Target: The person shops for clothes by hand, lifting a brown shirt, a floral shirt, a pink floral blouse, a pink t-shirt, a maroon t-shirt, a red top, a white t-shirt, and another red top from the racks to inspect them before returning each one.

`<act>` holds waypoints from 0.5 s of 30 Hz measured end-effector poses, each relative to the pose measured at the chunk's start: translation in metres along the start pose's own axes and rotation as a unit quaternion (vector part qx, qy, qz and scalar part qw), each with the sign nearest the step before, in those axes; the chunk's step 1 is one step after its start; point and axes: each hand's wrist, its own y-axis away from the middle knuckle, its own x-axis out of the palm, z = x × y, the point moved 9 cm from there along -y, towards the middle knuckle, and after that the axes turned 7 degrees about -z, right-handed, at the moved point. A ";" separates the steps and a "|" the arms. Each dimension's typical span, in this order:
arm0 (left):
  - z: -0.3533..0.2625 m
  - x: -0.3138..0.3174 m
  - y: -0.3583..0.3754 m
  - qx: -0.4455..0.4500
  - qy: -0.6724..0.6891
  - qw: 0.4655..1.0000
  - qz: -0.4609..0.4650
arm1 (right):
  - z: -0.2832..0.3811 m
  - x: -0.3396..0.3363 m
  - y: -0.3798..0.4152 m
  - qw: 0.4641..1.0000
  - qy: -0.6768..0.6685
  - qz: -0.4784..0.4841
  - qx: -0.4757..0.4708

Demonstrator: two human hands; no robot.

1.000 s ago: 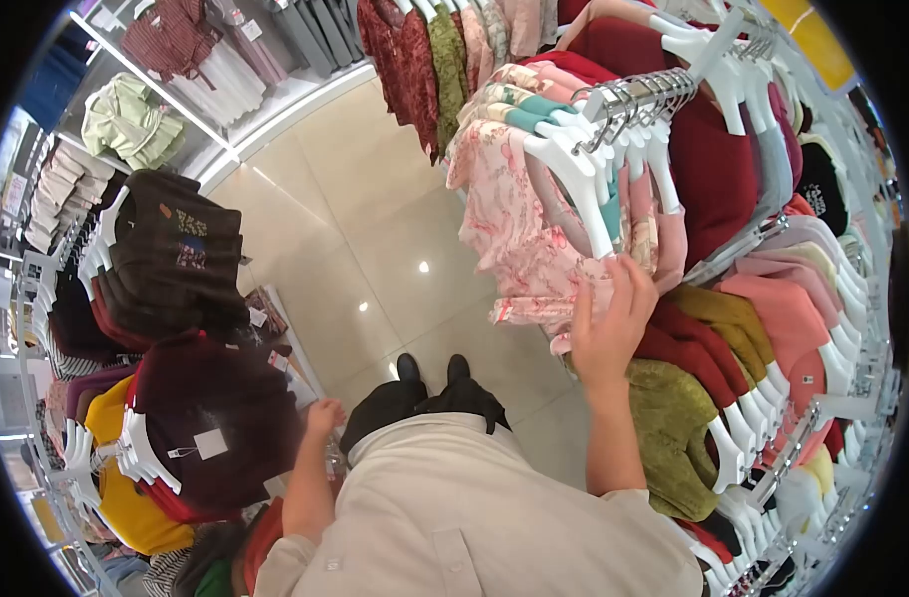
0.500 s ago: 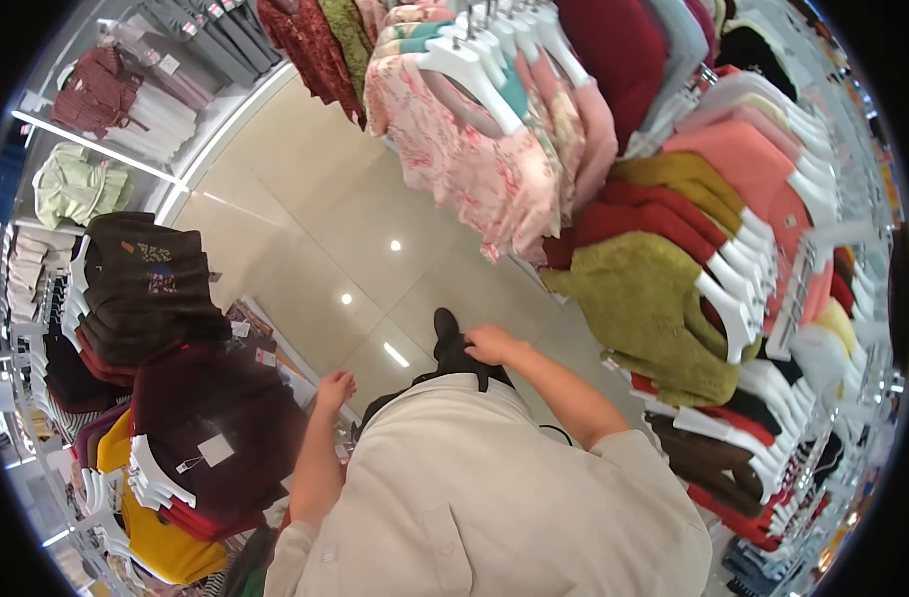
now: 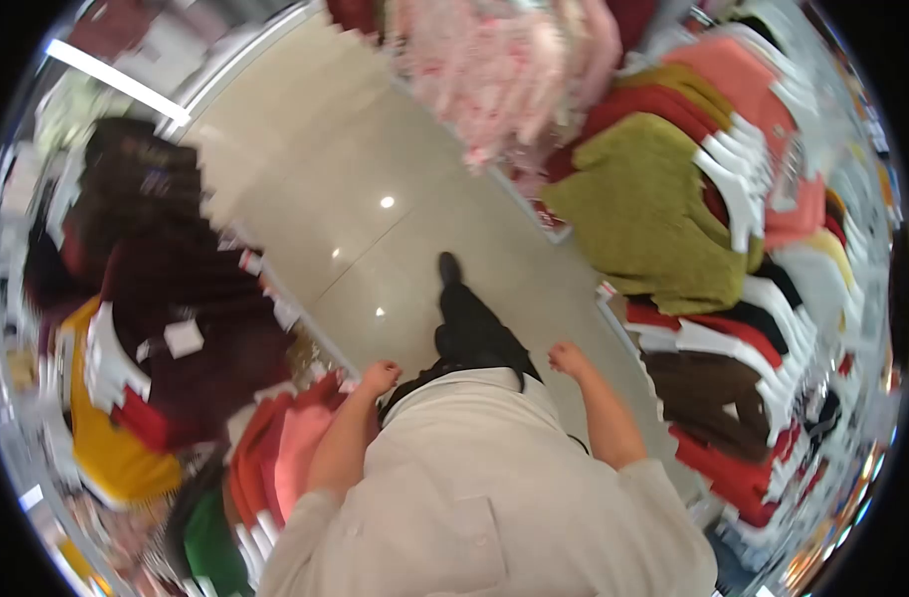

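My left hand (image 3: 382, 377) hangs beside my left hip with its fingers loosely curled and nothing seen in it. Pink and rust garments (image 3: 293, 438) on white hangers are close to my left forearm. On the other side, my right hand (image 3: 567, 357) is held away from my right hip, its fingers curled in and holding nothing visible. The green fuzzy top (image 3: 643, 214) on a hanger is the garment nearest to it, apart from the hand. One dark shoe (image 3: 449, 267) shows ahead of me on the tiled floor.
Racks line both sides of a shiny tiled aisle (image 3: 355, 189). Dark maroon tops (image 3: 196, 338) and a yellow one (image 3: 111, 428) hang at left. Pink floral tops (image 3: 489, 70) hang ahead. A low white platform edge (image 3: 618, 323) borders the right side.
I have moved forward along the aisle, so the racks have shifted back past me. My right hand has swung back and outward from my thigh; my left hand is nearer my hip.
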 end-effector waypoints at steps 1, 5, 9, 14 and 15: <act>0.016 0.010 0.017 0.022 -0.067 0.997 -0.006 | 0.005 -0.003 0.014 0.990 -0.105 -0.031 0.092; 0.065 0.026 0.065 -0.012 0.009 1.000 -0.027 | 0.006 -0.005 0.062 0.961 -0.202 -0.029 0.188; 0.098 0.026 0.093 -0.130 0.219 0.964 -0.076 | 0.010 -0.011 0.048 0.985 -0.108 0.013 0.131; 0.088 0.024 0.112 -0.103 0.276 0.947 -0.128 | 0.047 -0.036 0.023 0.991 -0.128 -0.004 0.029; 0.089 0.028 0.112 -0.102 0.306 0.938 -0.127 | 0.060 -0.041 0.024 0.992 -0.124 -0.010 0.005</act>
